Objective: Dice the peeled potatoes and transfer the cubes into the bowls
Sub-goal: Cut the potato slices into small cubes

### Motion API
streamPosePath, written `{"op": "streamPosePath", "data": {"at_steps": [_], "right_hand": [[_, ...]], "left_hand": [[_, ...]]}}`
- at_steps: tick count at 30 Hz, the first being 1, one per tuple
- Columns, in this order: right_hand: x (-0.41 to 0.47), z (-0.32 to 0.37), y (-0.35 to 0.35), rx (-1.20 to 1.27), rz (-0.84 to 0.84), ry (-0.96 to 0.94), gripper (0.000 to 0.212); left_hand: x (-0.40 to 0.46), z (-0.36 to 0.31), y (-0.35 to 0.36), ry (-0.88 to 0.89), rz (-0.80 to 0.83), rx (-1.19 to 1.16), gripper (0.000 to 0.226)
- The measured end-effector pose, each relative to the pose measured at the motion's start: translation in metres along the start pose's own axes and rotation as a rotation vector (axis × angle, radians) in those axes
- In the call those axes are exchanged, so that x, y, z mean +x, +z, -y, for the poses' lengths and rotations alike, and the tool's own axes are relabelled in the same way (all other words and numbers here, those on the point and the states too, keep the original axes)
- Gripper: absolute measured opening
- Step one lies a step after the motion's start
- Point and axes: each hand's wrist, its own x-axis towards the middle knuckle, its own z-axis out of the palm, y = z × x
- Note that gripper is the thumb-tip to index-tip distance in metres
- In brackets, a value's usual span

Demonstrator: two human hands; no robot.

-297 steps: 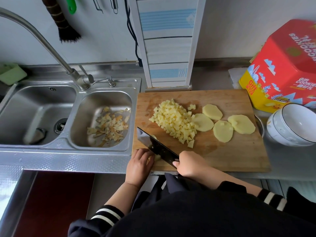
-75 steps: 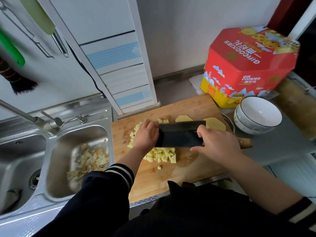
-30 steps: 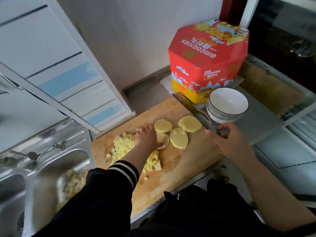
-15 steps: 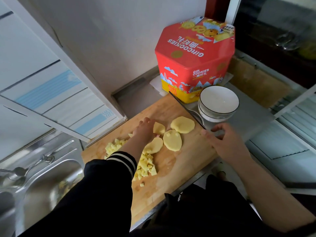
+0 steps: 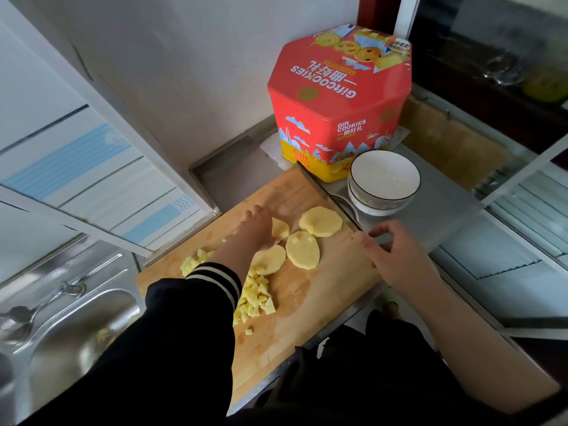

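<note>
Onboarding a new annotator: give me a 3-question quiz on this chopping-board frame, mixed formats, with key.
1. True or false: the white bowls already hold potato cubes.
2. How many uncut potato slices lie on the cutting board? A) two B) four C) six
3. Fill in: the knife lies along the board's edge between the slices and the ____.

Key
1. False: the top bowl is empty, and the diced potato sits on the board.
2. B: one is partly under the left hand, which rests on the slices.
3. Bowls: the right hand is at the knife's handle end, its fingers curled there; the grip itself is hidden.
</note>
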Motion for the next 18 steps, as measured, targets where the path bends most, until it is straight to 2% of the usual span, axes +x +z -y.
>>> {"op": "streamPosePath", "data": {"at_steps": [7, 11, 14, 16, 18], "right_hand": [[-0.004, -0.001, 0.003, -0.029, 0.029, -0.035, 0.034], [-0.005, -0.002, 0.006, -0.025, 0.037, -0.042, 0.034], [-0.005, -0.002, 0.006, -0.025, 0.037, -0.044, 0.035], [-0.004, -0.002, 0.006, -0.027, 0.030, -0.049, 0.036], [-0.003, -0.001, 0.006, -0.025, 0.032, -0.056, 0.036]], "left_hand": [[0.010, 0.005, -0.011, 0.000, 0.080, -0.078, 0.087], [0.010, 0.003, -0.011, -0.038, 0.039, -0.070, 0.093], [0.004, 0.008, -0.010, -0.047, -0.028, -0.164, 0.101], [0.001, 0.013, -0.008, -0.055, -0.071, -0.292, 0.086], [-0.002, 0.018, -0.008, -0.056, -0.115, -0.422, 0.059]]}}
